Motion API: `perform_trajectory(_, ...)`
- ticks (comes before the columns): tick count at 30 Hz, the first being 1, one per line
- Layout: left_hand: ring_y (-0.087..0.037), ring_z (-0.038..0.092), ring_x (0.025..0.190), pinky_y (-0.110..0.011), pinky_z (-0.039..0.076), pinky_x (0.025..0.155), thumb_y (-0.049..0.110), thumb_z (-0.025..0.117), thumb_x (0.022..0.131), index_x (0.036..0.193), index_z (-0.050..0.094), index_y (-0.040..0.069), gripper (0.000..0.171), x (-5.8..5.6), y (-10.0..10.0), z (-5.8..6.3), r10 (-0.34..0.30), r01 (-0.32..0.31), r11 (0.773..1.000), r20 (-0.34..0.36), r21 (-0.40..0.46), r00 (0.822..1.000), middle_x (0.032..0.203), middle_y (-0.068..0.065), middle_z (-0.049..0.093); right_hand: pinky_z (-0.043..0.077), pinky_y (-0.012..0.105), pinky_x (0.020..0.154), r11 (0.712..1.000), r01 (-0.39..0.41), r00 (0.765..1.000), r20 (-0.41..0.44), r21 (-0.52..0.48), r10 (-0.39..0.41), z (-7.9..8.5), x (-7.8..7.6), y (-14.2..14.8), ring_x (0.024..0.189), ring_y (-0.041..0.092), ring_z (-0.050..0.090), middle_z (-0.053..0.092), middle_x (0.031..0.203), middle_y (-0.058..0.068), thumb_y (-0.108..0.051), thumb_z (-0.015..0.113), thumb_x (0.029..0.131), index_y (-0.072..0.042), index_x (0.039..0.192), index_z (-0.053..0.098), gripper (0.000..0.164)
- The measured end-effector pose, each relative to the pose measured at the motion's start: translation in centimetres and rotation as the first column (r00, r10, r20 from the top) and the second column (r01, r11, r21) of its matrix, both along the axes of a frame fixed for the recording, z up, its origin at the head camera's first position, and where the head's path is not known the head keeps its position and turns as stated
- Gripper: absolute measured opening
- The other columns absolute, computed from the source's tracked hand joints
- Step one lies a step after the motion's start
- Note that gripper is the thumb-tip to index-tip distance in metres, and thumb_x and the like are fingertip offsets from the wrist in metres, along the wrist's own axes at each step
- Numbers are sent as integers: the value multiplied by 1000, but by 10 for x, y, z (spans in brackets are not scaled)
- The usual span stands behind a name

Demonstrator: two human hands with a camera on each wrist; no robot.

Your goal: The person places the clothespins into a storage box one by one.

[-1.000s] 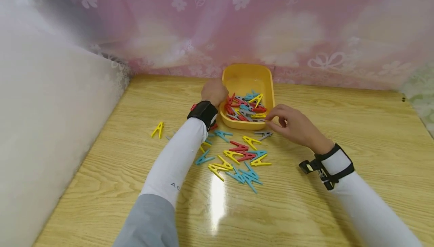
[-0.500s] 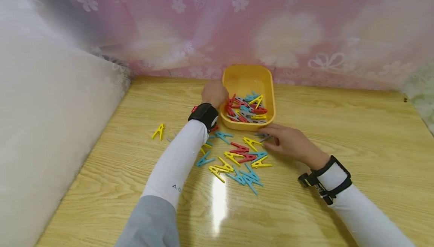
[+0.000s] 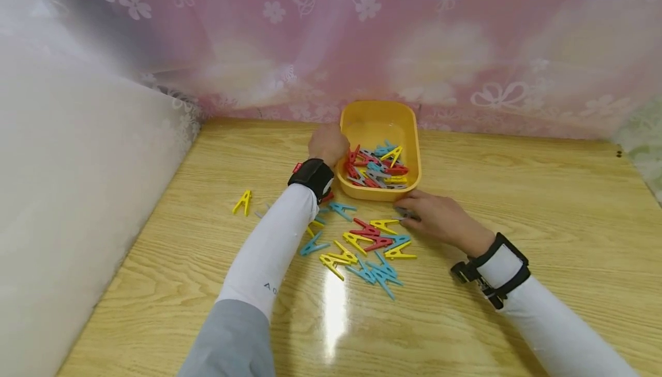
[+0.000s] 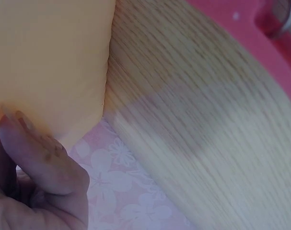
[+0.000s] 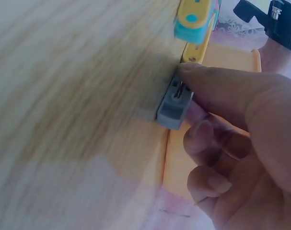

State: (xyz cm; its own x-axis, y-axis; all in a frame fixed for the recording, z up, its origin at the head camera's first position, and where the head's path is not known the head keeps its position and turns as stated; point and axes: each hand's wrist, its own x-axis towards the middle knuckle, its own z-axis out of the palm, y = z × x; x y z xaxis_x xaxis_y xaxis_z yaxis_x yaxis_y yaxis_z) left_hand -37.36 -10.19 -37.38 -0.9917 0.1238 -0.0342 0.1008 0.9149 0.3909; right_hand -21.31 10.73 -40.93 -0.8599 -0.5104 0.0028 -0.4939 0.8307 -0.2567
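Note:
My left hand [image 3: 328, 143] grips the left rim of a yellow plastic basin [image 3: 380, 194]; in the left wrist view its fingers [image 4: 44, 160] bend against the basin's wall. Inside the basin lies a heap of red, grey, blue and yellow clothespins [image 3: 376, 171]. Just in front of the basin's near right corner, my right hand [image 3: 442, 220] pinches a grey clothespin [image 5: 176, 103] at the tabletop, thumb on one side. A yellow clothespin [image 3: 384, 226] lies close to its fingertips.
Several blue, yellow and red clothespins [image 3: 380, 273] are scattered before the basin, some partly hidden by the left forearm. One yellow clothespin [image 3: 242, 202] lies apart on the left. A floral pink curtain [image 3: 289, 49] hangs behind the wooden table [image 3: 517, 176].
My right hand has come down from the basin's near right edge to the table and taken hold of the grey clothespin there. The left hand stays at the rim.

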Motion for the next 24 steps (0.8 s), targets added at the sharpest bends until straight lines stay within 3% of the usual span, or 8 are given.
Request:
perform_trajectory(6, -25, 62, 87, -38, 52, 73, 21, 56, 91, 103, 68, 6, 22, 0, -1, 1, 5, -5, 1000, 19, -5, 1000, 98, -8, 65, 51, 39, 70, 1000, 12, 1000, 6, -24, -12, 9, 8, 6, 90, 19, 61, 60, 114, 6, -21, 71, 87, -9, 116, 67, 31)
perform_trajectory(10, -24, 61, 87, -38, 52, 73, 21, 57, 91, 105, 67, 6, 23, -1, -2, 2, 12, -13, 1000, 29, 5, 1000, 97, -8, 64, 43, 30, 59, 995, 49, 998, 42, -91, -45, 32, 17, 15, 72, 12, 52, 60, 107, 3, -19, 70, 88, -9, 118, 66, 32)
perform_trajectory(13, -24, 61, 87, -38, 52, 74, 22, 58, 90, 107, 66, 7, 24, -1, -3, 2, 22, -22, 1000, 28, 11, 999, 97, -7, 63, 38, 28, 55, 989, 72, 997, 2, -131, -72, 53, 14, 19, 67, 11, 45, 60, 104, 2, -19, 68, 90, -9, 121, 64, 33)
perform_trajectory(18, -24, 61, 85, -38, 53, 72, 22, 59, 90, 106, 66, 7, 23, 0, -5, 2, 31, -31, 999, 19, 10, 999, 95, -7, 63, 37, 31, 57, 982, 87, 990, -96, -170, -105, 72, -15, 15, 69, 15, 44, 60, 105, 5, -21, 65, 92, -8, 124, 62, 35)
perform_trajectory(24, -24, 61, 87, -38, 53, 72, 24, 60, 90, 105, 67, 8, 23, 6, -3, 3, 9, -9, 1000, 16, -2, 1000, 98, -6, 64, 40, 35, 58, 987, 83, 988, -118, -140, -99, 65, -57, 0, 68, 18, 48, 60, 100, 6, -19, 67, 91, -8, 124, 62, 36)
